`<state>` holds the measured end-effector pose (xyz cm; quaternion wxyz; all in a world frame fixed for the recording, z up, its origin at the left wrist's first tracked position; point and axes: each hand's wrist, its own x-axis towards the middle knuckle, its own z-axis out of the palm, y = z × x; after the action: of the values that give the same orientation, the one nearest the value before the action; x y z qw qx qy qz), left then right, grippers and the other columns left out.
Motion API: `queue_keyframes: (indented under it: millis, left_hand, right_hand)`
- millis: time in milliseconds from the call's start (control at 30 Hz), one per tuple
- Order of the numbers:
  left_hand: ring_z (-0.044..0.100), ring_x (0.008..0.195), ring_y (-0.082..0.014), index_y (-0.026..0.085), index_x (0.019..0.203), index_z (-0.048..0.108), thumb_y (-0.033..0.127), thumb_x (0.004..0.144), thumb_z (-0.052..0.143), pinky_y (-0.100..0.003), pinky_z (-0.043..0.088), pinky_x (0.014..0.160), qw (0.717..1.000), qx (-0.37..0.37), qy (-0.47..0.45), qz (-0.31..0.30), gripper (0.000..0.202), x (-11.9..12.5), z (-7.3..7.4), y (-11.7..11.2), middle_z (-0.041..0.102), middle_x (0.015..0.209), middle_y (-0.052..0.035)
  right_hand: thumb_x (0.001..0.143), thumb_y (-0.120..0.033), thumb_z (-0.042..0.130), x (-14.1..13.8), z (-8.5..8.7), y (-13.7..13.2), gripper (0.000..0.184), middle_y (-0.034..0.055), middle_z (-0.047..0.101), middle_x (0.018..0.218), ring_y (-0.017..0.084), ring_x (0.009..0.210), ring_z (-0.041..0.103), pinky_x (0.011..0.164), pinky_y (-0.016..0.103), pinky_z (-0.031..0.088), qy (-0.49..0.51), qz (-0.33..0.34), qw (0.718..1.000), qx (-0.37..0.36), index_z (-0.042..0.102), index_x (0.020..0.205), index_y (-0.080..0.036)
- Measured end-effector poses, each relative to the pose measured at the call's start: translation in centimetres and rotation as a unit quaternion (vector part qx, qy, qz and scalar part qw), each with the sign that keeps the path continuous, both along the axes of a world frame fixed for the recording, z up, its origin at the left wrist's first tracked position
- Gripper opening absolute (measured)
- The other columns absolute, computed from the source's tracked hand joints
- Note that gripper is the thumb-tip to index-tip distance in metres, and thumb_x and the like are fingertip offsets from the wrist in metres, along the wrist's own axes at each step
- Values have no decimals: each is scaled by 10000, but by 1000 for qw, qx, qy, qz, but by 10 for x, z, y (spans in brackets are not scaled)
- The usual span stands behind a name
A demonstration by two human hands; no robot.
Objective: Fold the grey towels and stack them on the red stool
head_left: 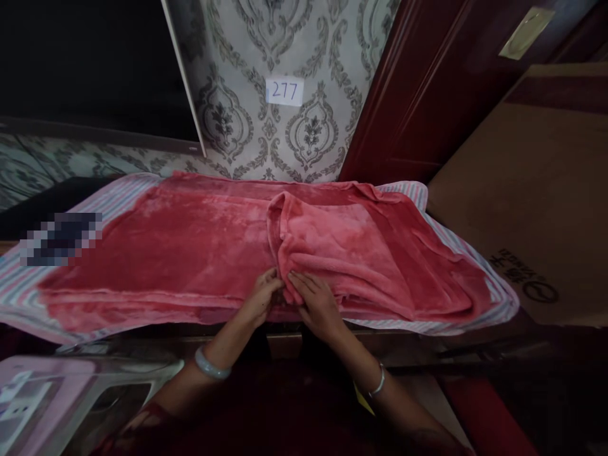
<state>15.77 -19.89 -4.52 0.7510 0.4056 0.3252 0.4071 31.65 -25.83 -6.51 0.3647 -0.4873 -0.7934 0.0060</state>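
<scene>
A red plush blanket point(190, 247) lies spread over a striped cloth point(114, 196) on a table. Its right part is folded over into a thick bundle point(342, 253). My left hand point(260, 297) pinches the blanket's near edge at the middle, fingers curled into the fabric. Right beside it, my right hand point(317, 303) rests on the edge of the folded bundle, with its fingers pressed together on the fabric. Both wrists wear bangles.
A large cardboard box point(536, 202) stands at the right against the table. A dark red door point(441, 82) and patterned wallpaper with a paper label "277" point(285, 91) are behind. A clear plastic container point(71, 399) sits low at the left.
</scene>
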Motion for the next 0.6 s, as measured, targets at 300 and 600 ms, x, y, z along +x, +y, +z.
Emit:
queue_keyframes:
  millis: [300, 600]
  left_hand:
    - [665, 627, -186, 149, 720, 668, 236, 676, 708, -296, 571, 632, 997, -79, -4, 1, 106, -7, 18, 65, 710, 686, -70]
    - [609, 484, -193, 146, 691, 645, -1, 533, 624, -316, 544, 569, 995, -42, 57, 75, 216, 27, 33, 181, 650, 544, -41]
  right_hand:
    - [844, -47, 498, 2, 27, -5, 490, 84, 753, 1057, 236, 955, 653, 844, 412, 515, 47, 22, 993, 110, 682, 1269, -208]
    - [964, -99, 485, 0, 53, -40, 352, 102, 751, 1050, 220, 888, 666, 723, 358, 548, 36, 92, 987, 124, 637, 1272, -179]
